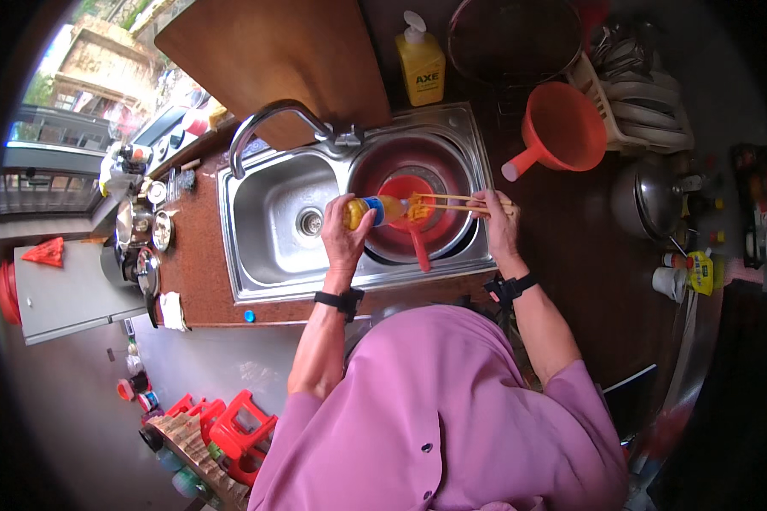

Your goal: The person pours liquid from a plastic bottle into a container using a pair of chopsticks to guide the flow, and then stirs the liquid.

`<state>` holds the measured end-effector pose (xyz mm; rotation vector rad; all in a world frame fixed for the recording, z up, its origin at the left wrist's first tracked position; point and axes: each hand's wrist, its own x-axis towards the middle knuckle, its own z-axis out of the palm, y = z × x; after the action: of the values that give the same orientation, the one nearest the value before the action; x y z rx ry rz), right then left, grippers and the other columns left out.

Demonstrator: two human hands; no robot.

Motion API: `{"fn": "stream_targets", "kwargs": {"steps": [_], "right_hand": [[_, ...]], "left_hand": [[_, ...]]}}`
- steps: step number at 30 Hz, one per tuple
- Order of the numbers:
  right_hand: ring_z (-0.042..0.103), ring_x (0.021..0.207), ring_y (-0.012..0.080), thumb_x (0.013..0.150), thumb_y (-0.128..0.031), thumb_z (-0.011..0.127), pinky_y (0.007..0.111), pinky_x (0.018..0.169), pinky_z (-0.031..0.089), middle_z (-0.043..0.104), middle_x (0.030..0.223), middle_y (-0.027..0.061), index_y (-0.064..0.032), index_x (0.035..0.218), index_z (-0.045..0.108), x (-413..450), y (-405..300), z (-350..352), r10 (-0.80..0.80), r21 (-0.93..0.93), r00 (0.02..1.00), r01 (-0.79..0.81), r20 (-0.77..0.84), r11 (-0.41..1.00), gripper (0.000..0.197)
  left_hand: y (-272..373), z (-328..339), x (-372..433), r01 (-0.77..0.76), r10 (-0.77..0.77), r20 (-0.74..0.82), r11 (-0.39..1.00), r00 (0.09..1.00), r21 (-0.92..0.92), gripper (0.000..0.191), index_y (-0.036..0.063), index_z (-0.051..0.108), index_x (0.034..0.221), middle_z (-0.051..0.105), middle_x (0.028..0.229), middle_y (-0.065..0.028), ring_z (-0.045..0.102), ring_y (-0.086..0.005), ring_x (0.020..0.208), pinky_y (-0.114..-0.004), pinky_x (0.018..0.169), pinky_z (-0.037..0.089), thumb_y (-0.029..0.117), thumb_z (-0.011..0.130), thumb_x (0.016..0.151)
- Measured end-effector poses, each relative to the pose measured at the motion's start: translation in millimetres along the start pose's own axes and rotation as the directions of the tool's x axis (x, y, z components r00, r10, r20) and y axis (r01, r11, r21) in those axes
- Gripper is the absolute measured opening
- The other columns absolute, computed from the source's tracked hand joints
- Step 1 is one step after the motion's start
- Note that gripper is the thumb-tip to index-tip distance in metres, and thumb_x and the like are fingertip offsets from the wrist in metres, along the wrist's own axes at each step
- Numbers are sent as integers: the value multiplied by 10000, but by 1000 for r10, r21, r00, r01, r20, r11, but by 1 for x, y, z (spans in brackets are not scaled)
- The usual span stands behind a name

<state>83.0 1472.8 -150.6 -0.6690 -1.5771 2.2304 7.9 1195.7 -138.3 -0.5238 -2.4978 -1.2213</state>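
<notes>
My left hand (347, 223) grips a clear plastic bottle (363, 213) with yellow-orange contents and a blue label, tilted sideways with its mouth to the right. Wooden chopsticks (454, 202) are held in my right hand (498, 217), their tips at yellow-orange food pieces (417, 207) by the bottle's mouth. Beneath lies a red plastic ladle or scoop (418, 246), its handle towards me. It sits over a large basin (374, 160), reddish inside, in the right bowl of a steel double sink (278, 295). What the pieces are, I cannot tell.
A chrome faucet (275, 110) arches over the left sink bowl. Behind stand a wooden board (281, 51) and a yellow soap bottle (422, 67). A red dipper (565, 128) and a dish rack (604, 115) are at the right. A blue cap (249, 316) lies on the counter's front edge.
</notes>
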Motion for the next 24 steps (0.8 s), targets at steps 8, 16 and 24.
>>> {"fn": "stream_targets", "kwargs": {"steps": [8,16,24], "right_hand": [[616,664,134,993,-258,512,241,594,501,651,788,85,19,884,631,-15,5,-11,33,126,999,-29,-26,992,321],[578,648,114,993,-283,515,229,595,460,633,772,64,-2,867,634,-16,-17,2,2,148,1000,-5,22,989,330],[560,620,86,977,-254,555,215,581,452,626,752,35,1,868,653,-20,-17,19,-92,-32,985,98,149,995,294]], "left_hand": [[-28,-9,-6,369,-382,-60,916,922,-157,298,31,625,1121,638,942,-71,604,-145,852,-285,764,490,271,594,946],[-51,-16,-8,380,-408,-102,899,907,-216,312,25,631,1102,617,917,-37,555,-101,802,-250,698,468,300,551,978],[-40,-14,-9,376,-404,-50,885,914,-274,314,21,622,1111,625,921,-47,567,-112,817,-259,721,478,297,561,973]]}}
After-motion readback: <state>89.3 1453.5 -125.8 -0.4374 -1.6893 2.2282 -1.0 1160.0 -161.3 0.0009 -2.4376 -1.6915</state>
